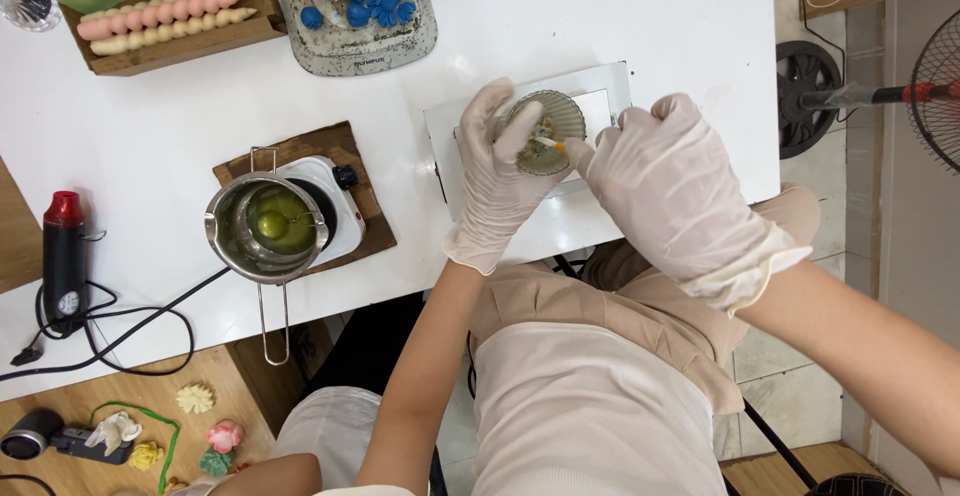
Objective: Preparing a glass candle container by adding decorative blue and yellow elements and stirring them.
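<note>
- A small ribbed glass bowl (545, 131) sits on a flat white scale (615, 91) near the front edge of the white table (600, 6); its wall is clear and greyish, and pale bits with a touch of yellow show inside.
- The left hand (497, 171), in a thin white glove, wraps around the bowl's near and left side, fingers curled over the rim, grasping it.
- The right hand (670, 191), also gloved, pinches a thin stick (550, 143) with an orange tip, which reaches into the bowl.
- To the left stands one metal melting pot (268, 228) with a long wire handle, holding yellow-green liquid, on a white hot plate (335, 201) set on a brown board.
- At the far edge, a mottled grey base (360, 41) carries four blue shapes (375, 4): three balls and one flower.
- In the far left corner, a wooden tray (175, 48) holds three twisted candles, two pink and one cream, beside green and pink blocks.
- A black heat gun (63, 256) with a red cap lies at the left, its cord looping across the table.
- Small flower-shaped pieces (195, 398) in cream, yellow, pink and green lie on the wooden surface below.
</note>
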